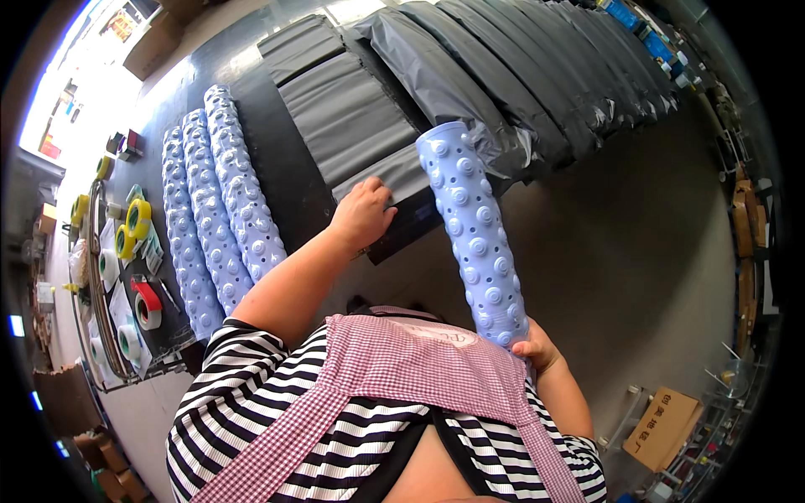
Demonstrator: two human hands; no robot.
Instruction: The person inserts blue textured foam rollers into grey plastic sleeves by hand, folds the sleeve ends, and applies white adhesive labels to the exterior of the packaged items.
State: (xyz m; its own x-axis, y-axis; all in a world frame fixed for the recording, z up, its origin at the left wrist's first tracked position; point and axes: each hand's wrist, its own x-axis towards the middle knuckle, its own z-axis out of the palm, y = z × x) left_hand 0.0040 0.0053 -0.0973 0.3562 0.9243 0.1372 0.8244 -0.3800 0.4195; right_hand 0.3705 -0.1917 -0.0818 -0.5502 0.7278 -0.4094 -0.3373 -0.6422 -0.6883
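Note:
My right hand (538, 347) is closed around the lower end of a rolled light-blue bath mat (471, 230) with round suction cups. The roll slants up and away in front of my apron, its far end beside the table edge. At that edge, the curled fingers of my left hand (366, 213) are closed on the near end of a flat black plastic bag (348, 109). Part of its grip is hidden under the fingers. Left of that arm, three more rolled mats (243, 180) lie side by side on the black table (281, 159).
A row of overlapping black bags (520, 75) covers the table's far right. Tape rolls (138, 218) and small items lie along the left side. A cardboard box (662, 429) stands on the floor at the lower right, near cluttered shelving.

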